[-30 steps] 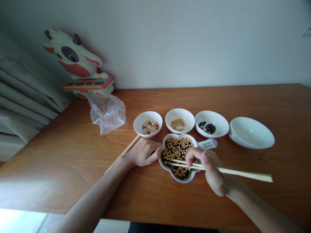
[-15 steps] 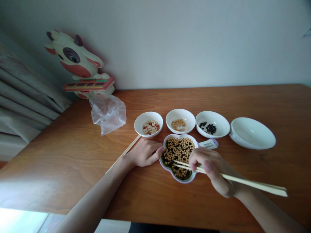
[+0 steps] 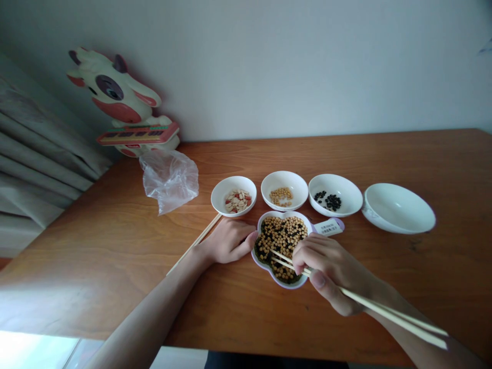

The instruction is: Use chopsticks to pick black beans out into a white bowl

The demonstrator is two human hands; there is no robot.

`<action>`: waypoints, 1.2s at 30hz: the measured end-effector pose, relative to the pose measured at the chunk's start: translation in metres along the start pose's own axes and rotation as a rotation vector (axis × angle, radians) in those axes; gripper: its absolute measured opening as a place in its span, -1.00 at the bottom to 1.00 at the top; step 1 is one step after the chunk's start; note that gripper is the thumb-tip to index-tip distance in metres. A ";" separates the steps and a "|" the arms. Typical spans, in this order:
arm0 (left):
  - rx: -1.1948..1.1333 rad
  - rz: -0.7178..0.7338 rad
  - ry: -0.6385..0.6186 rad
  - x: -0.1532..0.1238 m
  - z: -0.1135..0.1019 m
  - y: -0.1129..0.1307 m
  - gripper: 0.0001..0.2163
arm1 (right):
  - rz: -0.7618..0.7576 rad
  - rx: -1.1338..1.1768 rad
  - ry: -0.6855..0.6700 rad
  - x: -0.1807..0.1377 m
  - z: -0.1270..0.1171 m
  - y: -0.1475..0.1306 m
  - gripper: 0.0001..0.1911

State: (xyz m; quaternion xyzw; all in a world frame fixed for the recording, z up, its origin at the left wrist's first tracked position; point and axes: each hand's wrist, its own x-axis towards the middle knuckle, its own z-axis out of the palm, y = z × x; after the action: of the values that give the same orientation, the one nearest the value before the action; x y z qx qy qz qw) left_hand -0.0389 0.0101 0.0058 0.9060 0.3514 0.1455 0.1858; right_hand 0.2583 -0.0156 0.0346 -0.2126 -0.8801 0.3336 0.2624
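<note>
My right hand (image 3: 330, 269) is closed round a pair of light wooden chopsticks (image 3: 388, 307). Their tips are a little apart among the yellow soybeans (image 3: 282, 233) and black beans in a flower-shaped dish (image 3: 265, 265) with a pale purple rim and a labelled handle (image 3: 330, 226). My left hand (image 3: 229, 241) rests on the table with curled fingers, thumb and fingertips gripping the dish's left rim. Whether a bean sits between the chopstick tips cannot be made out. Behind the dish stand white bowls: one of pale and reddish seeds (image 3: 237, 201), one of soybeans (image 3: 281, 196), one of black beans (image 3: 332, 202).
Farther right stands a larger white bowl (image 3: 400, 207) with nothing visible inside. Another pair of chopsticks (image 3: 200, 237) lies beside my left forearm, tips by the seed bowl. A crumpled plastic bag (image 3: 171, 182) and a toy cow with a keyboard (image 3: 126, 110) are at the back left.
My right hand has shifted slightly left and down, and the rear ends of its chopsticks have dropped lower. The chopstick tips moved slightly left in the dish. My left hand stays at the rim.
</note>
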 end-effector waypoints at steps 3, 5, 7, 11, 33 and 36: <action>-0.005 0.008 -0.001 0.000 0.000 0.000 -0.60 | -0.045 -0.023 -0.002 0.001 0.002 0.000 -0.43; -0.006 0.008 0.003 0.000 0.000 0.000 -0.60 | -0.063 -0.034 0.001 0.001 0.004 0.000 -0.44; -0.006 0.010 0.003 0.000 -0.001 0.001 -0.60 | -0.074 -0.047 0.004 0.001 0.005 0.000 -0.45; -0.015 0.016 0.002 0.001 -0.001 0.001 -0.61 | -0.092 -0.047 0.005 0.001 0.006 0.001 -0.46; -0.028 -0.006 -0.007 -0.001 0.002 -0.002 -0.61 | 0.318 0.205 0.158 -0.003 0.006 -0.003 -0.33; -0.037 -0.003 -0.009 -0.001 0.002 -0.002 -0.61 | 0.314 0.224 0.169 -0.002 0.008 -0.004 -0.34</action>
State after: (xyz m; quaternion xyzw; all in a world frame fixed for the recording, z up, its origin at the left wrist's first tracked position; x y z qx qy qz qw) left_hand -0.0402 0.0099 0.0034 0.9024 0.3493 0.1477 0.2043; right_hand 0.2546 -0.0231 0.0317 -0.3438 -0.7684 0.4472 0.3022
